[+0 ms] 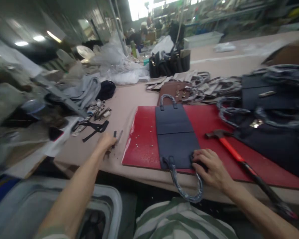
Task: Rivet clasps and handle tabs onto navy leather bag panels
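Note:
A dark navy bag panel [175, 129] lies flat on a red board [143, 139], with a seam across its middle. Plastic-wrapped handles are at both ends: the far handle [168, 97] rests on the tabletop side, and the near handle [186, 196] hangs past the table's front edge. My right hand [210, 167] is closed around the near handle's right end, at the panel's corner. My left hand [106, 142], somewhat blurred, is closed left of the board beside small thin tools [118, 136]; what its fingers hold is hidden.
A hammer [233, 151] with an orange and black handle lies right of the panel. More navy bag pieces [271, 136] cover the right side. Behind are a brown panel [173, 89] and wrapped handles. Black straps [96, 127] lie left; a bin [114, 205] stands below.

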A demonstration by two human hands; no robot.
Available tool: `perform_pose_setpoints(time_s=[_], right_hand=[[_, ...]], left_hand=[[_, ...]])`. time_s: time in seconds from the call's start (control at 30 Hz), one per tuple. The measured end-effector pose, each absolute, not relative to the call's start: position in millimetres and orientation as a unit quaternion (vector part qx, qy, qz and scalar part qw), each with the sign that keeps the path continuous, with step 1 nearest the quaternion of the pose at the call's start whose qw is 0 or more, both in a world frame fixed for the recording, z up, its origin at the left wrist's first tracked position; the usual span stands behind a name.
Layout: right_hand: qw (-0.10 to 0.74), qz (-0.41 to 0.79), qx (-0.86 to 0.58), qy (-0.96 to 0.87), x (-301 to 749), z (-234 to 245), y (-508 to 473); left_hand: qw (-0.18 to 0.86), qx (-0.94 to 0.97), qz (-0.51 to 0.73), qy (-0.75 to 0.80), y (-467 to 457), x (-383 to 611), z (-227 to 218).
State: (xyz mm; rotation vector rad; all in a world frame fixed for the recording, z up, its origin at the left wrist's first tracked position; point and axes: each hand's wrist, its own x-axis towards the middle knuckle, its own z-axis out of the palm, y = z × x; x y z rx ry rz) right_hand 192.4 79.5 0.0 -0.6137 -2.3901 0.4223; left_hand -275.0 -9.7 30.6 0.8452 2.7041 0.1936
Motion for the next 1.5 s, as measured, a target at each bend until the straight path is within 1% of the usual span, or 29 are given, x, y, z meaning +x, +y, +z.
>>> perform_pose_setpoints(time_s=[0.1, 0.2, 0.3, 0.4, 0.47, 0.6, 0.7, 0.77, 0.87, 0.93, 1.0, 1.13, 1.27, 1.5], right_hand=[[0.295, 0.177, -0.252, -0.904, 191.8, 1.7, 75.5], [0.291, 0.185, -0.261, -0.902, 192.3, 2.3, 73.5], [0.291, 0.193, -0.265, -0.899, 193.0, 2.1, 72.8], [0.287, 0.198, -0.265, -0.899, 193.7, 1.1, 73.3], [0.284, 0.199, -0.267, -0.899, 194.2, 0.2, 73.5], [0.28, 0.2, -0.272, -0.899, 194.8, -1.0, 73.4], [0.28, 0.201, -0.272, -0.898, 194.3, -0.7, 73.1], [0.282, 0.201, -0.272, -0.898, 193.8, 0.0, 72.9], [0.284, 0.201, -0.271, -0.897, 193.3, 0.9, 73.0], [0.285, 0.202, -0.272, -0.897, 193.3, 1.3, 73.0], [0.286, 0.204, -0.273, -0.896, 193.4, 1.2, 73.1], [0.288, 0.209, -0.269, -0.895, 193.9, 0.5, 73.6], [0.286, 0.213, -0.268, -0.895, 194.9, 0.5, 74.6], [0.28, 0.219, -0.268, -0.895, 195.6, 0.2, 75.5]], left_hand=[[0.17, 0.281, 0.029, 0.944, -1.4, -284.0, 24.5], [0.195, 0.256, 0.052, 0.945, 0.7, -285.9, 22.9], [0.232, 0.228, 0.148, 0.934, -7.0, -282.2, 27.2], [0.249, 0.22, 0.226, 0.916, -20.7, -278.4, 34.6], [0.266, 0.215, 0.303, 0.889, -30.6, -273.9, 39.4], [0.326, 0.197, 0.528, 0.759, -43.8, -239.5, 44.0], [0.374, 0.21, 0.626, 0.651, -42.2, -182.4, 40.6], [0.415, 0.226, 0.654, 0.591, -36.3, -136.3, 35.4], [0.447, 0.287, 0.658, 0.534, -25.5, -74.1, 26.1], [0.427, 0.36, 0.634, 0.535, -20.2, -45.7, 20.4], [0.383, 0.437, 0.595, 0.555, -17.6, -29.5, 15.1], [0.292, 0.536, 0.527, 0.591, -18.6, -22.0, 2.9], [0.22, 0.582, 0.507, 0.596, -20.9, -23.6, -7.9], [0.161, 0.612, 0.477, 0.61, -18.8, -21.8, -7.5]])
